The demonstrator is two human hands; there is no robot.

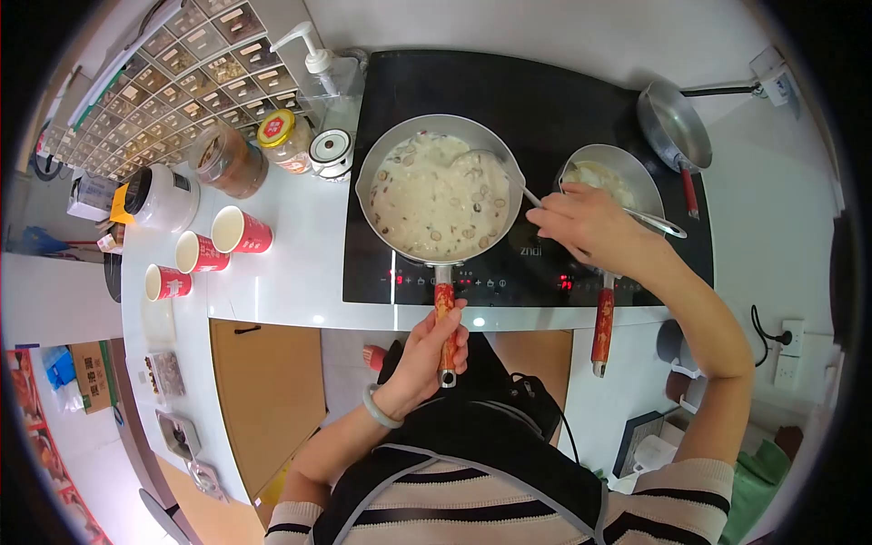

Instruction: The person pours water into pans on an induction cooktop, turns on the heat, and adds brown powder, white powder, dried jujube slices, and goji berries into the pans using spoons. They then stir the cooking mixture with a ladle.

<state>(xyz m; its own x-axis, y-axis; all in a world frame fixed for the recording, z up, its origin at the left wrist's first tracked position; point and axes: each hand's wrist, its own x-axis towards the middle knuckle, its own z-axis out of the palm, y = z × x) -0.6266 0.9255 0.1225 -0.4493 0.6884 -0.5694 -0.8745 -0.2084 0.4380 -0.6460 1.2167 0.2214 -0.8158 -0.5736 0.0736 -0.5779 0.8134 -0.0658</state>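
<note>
A large saucepan (427, 195) of milky white liquid with small round pieces stands on the black cooktop (509, 86). My left hand (425, 354) is wrapped round its red patterned handle (444, 313). My right hand (581, 222) is closed on a metal ladle (530, 195), whose bowl lies in the white liquid at the pan's right side. Beyond that hand sits a smaller saucepan (640, 168) with pale contents and a metal utensil (661, 222) across its rim. My right forearm passes over this pan's near right side.
A small empty-looking pan (674, 125) rests at the back right corner. Left of the cooktop are three red paper cups (243, 231), several jars (283, 141), a pump bottle (333, 86) and a rack of small drawers (204, 77). The smaller saucepan's handle (603, 327) juts past the counter edge.
</note>
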